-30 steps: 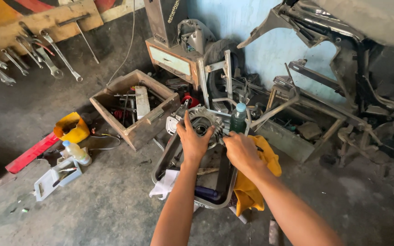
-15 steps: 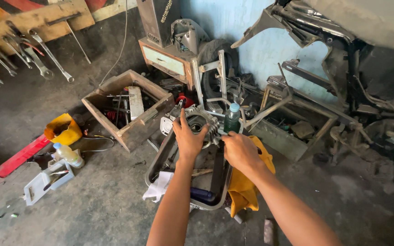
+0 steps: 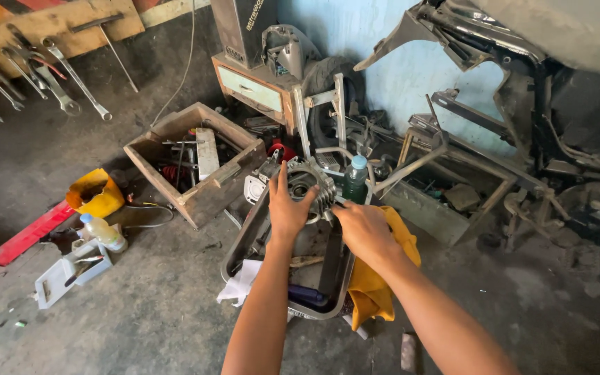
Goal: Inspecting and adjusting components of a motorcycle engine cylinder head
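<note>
Several loose things crowd the concrete floor [image 3: 140,312] here, and going from the left: wrenches [image 3: 50,76] hang on a board, a red bar [image 3: 29,232] and a yellow container [image 3: 95,194] lie near a small plastic bottle [image 3: 102,232] and a white tray [image 3: 64,274], and a wooden box [image 3: 196,163] of tools sits just left of the metal pan [image 3: 241,243]. The left hand [image 3: 287,208] lies spread, fingers up, against the finned engine cylinder [image 3: 308,186], which stands at the far end of the pan; it presses rather than closes round it. The right hand [image 3: 364,230] reaches in just beside the cylinder's right flank, fingers curled, but whether it grips the cylinder or some small part I cannot tell, since the knuckles cover the contact. The cylinder looks heavy and probably oily, so with only a flat palm on it, it could slip and drop into the pan or onto fingers; the sharp fins could also nick skin. The green bottle [image 3: 354,182] with a blue cap stands touching close behind the right hand, and a nudge could tip it. The yellow cloth [image 3: 376,292] drapes over the pan's edge and could drag things with it. What lies in the pan under the forearms is mostly hidden, the dark object at its near end is unclear, and the scooter frame [image 3: 522,83] on the right is cut off.
</note>
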